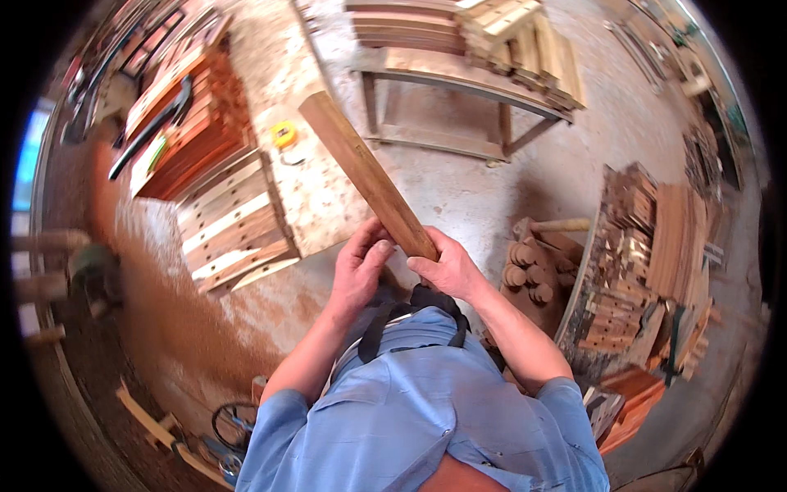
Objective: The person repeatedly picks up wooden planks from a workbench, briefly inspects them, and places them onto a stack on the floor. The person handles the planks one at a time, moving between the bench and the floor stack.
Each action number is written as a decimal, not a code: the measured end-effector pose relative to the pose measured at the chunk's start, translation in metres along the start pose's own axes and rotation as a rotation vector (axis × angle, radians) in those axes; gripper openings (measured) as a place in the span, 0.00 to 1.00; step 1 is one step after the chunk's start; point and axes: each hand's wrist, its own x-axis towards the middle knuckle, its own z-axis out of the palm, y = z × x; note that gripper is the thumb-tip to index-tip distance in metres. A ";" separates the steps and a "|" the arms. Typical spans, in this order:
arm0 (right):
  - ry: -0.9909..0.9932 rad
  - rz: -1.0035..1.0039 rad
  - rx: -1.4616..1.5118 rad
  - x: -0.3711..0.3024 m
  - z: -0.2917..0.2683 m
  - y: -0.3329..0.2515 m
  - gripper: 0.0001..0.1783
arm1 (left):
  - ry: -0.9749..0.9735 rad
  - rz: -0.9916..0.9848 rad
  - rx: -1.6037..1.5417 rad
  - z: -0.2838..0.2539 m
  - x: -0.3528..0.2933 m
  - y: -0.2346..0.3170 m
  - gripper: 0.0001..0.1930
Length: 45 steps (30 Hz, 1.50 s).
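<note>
A long brown wooden plank (361,164) slants up and to the left from my hands in front of my body. My right hand (449,264) grips its near end, thumb on top and fingers wrapped along the right side. At the plank's left edge, close to the near end, my left hand (358,269) is closed with its fingers against the wood. The thumb of that hand lies off the top face, and some fingertips are hidden beneath the plank.
A worktable (324,197) at left carries a yellow tape measure (284,134), drilled boards (234,225) and a reddish wood stack (201,115). Ahead, a metal-framed bench (418,61) bears lumber. Wood pieces (619,312) are piled at right, near rounded wooden parts (529,271). Sawdust (188,328) covers the floor.
</note>
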 end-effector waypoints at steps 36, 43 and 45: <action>1.015 0.183 -0.163 -0.201 -0.267 0.027 0.20 | -0.237 -0.202 0.321 0.114 0.058 -0.054 0.17; 1.251 0.619 -1.234 -0.277 -0.382 -0.048 0.16 | -0.006 -0.305 0.322 0.044 0.045 -0.076 0.14; 1.296 0.571 -1.394 -0.292 -0.413 -0.047 0.18 | 0.019 -0.293 0.307 0.039 0.046 -0.074 0.14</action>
